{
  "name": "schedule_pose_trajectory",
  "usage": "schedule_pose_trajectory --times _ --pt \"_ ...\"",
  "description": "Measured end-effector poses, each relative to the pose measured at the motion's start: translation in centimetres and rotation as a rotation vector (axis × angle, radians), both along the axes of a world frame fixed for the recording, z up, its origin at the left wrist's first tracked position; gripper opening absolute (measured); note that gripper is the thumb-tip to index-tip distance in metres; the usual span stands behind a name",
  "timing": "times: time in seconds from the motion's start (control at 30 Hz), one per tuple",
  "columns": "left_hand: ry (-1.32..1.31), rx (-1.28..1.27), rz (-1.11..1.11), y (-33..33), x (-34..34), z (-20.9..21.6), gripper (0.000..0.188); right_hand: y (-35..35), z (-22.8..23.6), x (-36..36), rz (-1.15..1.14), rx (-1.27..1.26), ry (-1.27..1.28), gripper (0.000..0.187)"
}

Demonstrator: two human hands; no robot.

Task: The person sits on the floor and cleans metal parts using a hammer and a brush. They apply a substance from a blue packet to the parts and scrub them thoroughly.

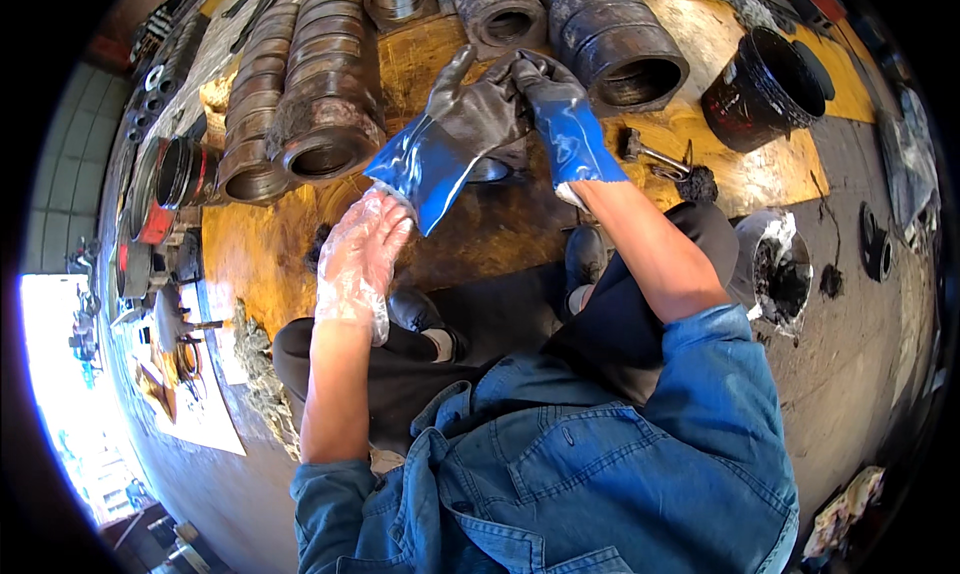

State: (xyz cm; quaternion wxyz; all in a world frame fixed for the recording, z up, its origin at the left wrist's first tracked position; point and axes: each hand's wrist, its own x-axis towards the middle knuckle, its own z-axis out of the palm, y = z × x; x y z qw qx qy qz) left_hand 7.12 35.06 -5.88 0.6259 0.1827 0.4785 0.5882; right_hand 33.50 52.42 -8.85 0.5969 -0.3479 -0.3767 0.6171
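My right hand (557,114), in a blue rubber glove with dark, stained fingers, pinches the finger end of a matching loose glove (440,159). That glove hangs in front of the pipe ends, its blue cuff slanting down to the left. Just below the cuff is my left hand (365,249), covered by a clear, thin plastic glove. Its fingers are stretched out together, their tips close to the cuff's edge; whether they touch it I cannot tell. Beyond both hands lie several rusty, ribbed metal pipes (325,84) with open threaded ends facing me.
A black bucket (750,104) stands at the far right. A hammer (650,154) lies beside dark steel wool (697,184) on the oily yellow board (260,264). Near my right knee is a plastic-lined container (780,264) with black grease. Red-and-black tins (185,174) stand left.
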Motion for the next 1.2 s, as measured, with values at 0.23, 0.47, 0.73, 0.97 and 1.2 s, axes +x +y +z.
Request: schedule_pose_trajectory --times 0.23,0.47,0.73,0.97,1.2 --pt "-0.133 -0.108 0.007 0.0 0.6 -0.3 0.049 -0.2 0.4 0.4 0.003 0.040 0.019 0.024" --pt "-0.392 -0.195 -0.010 -0.2 1.0 -1.0 0.037 -1.2 0.7 1.2 0.035 0.040 -0.004 0.025" --pt "-0.541 -0.322 -0.045 -0.7 1.7 -0.4 0.024 -1.9 1.2 1.7 0.062 0.026 -0.021 0.026" --pt "-0.677 -0.145 -0.198 -1.4 0.5 -2.4 0.017 -2.1 1.4 1.8 0.093 0.013 -0.023 0.026" --pt "-0.247 0.176 0.000 0.1 1.8 -1.6 0.041 -2.2 1.7 1.9 0.142 -0.003 -0.022 0.027"
